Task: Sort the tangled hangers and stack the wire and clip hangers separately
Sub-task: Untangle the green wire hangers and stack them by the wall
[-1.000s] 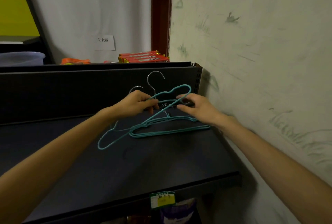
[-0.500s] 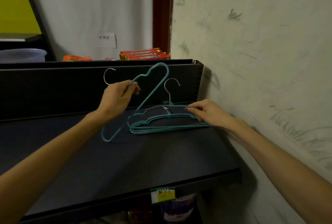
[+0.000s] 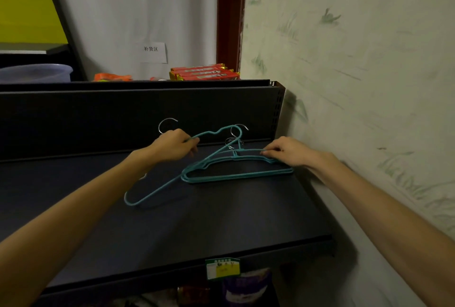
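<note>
My left hand (image 3: 172, 145) grips the neck of a teal wire hanger (image 3: 157, 191) with a silver hook; the hanger slants down to the left and its lower corner touches the black shelf (image 3: 172, 228). Its upper shoulder crosses over a flat stack of teal wire hangers (image 3: 236, 175) lying at the right rear of the shelf. My right hand (image 3: 286, 150) pinches the top wire of that stack near its right shoulder. Silver hooks of the stack stick up by the shelf's back panel.
The shelf's black back panel (image 3: 98, 119) rises behind the hangers. A green-streaked wall (image 3: 357, 85) runs close along the right. Red packets (image 3: 204, 74) and an orange bag lie beyond the panel. A price tag (image 3: 222, 268) hangs on the front lip, goods below.
My left hand lifted one hanger clear of the pile to the upper left, then lowered it again toward the stack. My right hand stayed on the stack's right shoulder.
</note>
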`<state>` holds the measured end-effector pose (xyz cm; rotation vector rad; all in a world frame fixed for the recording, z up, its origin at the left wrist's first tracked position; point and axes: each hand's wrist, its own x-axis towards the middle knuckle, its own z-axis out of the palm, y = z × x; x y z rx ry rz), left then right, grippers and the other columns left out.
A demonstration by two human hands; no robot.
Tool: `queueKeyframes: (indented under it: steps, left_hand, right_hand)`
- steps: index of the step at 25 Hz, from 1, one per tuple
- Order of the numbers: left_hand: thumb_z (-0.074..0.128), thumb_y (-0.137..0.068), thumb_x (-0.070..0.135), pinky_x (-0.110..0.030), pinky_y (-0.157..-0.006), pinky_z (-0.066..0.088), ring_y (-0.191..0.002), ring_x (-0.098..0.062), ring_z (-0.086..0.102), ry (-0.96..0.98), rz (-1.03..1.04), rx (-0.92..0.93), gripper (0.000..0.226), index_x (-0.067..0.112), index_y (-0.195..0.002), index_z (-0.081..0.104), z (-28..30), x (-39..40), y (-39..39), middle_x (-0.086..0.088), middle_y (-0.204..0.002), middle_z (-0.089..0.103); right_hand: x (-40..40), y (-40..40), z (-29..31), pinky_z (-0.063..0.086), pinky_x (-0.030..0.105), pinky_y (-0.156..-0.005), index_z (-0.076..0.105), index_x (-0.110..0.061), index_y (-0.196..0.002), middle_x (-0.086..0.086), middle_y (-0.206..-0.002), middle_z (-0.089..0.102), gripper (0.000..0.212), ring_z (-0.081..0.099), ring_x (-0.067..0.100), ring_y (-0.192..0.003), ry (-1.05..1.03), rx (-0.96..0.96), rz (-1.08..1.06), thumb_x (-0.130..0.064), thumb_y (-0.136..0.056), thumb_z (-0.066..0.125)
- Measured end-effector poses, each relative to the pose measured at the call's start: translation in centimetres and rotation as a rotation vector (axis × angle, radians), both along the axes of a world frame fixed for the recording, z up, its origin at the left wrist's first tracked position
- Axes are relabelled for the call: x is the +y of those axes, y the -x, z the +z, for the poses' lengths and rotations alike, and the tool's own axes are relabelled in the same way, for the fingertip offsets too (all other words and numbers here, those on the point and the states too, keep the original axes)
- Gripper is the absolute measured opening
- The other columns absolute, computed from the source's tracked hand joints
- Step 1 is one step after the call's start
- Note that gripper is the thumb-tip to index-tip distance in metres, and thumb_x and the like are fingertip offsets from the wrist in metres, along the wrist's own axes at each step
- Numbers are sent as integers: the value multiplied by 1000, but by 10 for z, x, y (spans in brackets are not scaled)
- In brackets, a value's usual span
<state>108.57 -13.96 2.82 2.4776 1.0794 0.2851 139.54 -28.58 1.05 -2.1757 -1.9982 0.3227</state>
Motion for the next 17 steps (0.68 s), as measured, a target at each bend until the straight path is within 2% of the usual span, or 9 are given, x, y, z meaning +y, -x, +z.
queueKeyframes:
  steps: [2,4,7,10,12,14,17]
  left_hand:
    - [43,-106,40,-31,-79,54,-81,-7,68,59,-34,40,39,28,-87,75,-7,2,0,9,-89,76]
    - [45,-105,41,-35,-88,56,-85,-6,69,72,-64,45,36,33,-84,73,-15,0,-1,10,-89,76]
    - [49,-103,42,-37,-80,59,-78,-6,70,45,-91,11,33,30,-86,75,-24,-2,-4,10,-82,75]
    - [60,-97,46,-39,-70,57,-75,-14,69,7,-87,-19,26,25,-93,76,-30,-2,-4,4,-83,74]
    - [71,-86,50,-31,-66,56,-78,-7,67,-14,-86,-22,23,29,-93,75,-33,-2,-5,10,-87,72]
    - [79,-78,52,-27,-69,57,-82,-5,66,1,-82,-20,25,32,-91,74,-36,-1,-7,12,-90,71]
    - [82,-75,50,-33,-75,60,-84,-4,67,-9,-88,-34,24,31,-89,76,-37,0,-10,12,-90,72]
  right_hand:
    - [1,2,-4,53,39,-86,71,-25,-124,-6,-102,68,31,61,14,-93,19,-46,5,-38,-102,54]
    - [4,5,-9,52,37,-83,71,-26,-123,-13,-92,59,30,58,12,-90,-13,-86,18,-39,-101,55]
    - [2,7,-18,51,32,-79,73,-28,-120,-21,-87,52,27,55,7,-88,-99,-69,4,-38,-98,61]
    - [-3,6,-25,49,26,-79,74,-27,-116,-12,-101,65,26,56,5,-91,-201,-49,-30,-37,-93,68]
    - [-4,7,-28,52,28,-80,76,-27,-113,-9,-106,70,24,61,7,-94,-244,-31,-55,-37,-93,69]
    - [-4,8,-29,55,32,-81,77,-27,-111,-8,-106,71,22,63,9,-94,-254,-14,-93,-37,-93,69]
    - [-2,13,-30,55,30,-79,77,-25,-112,-8,-105,72,22,60,6,-88,-261,-6,-147,-35,-93,70]
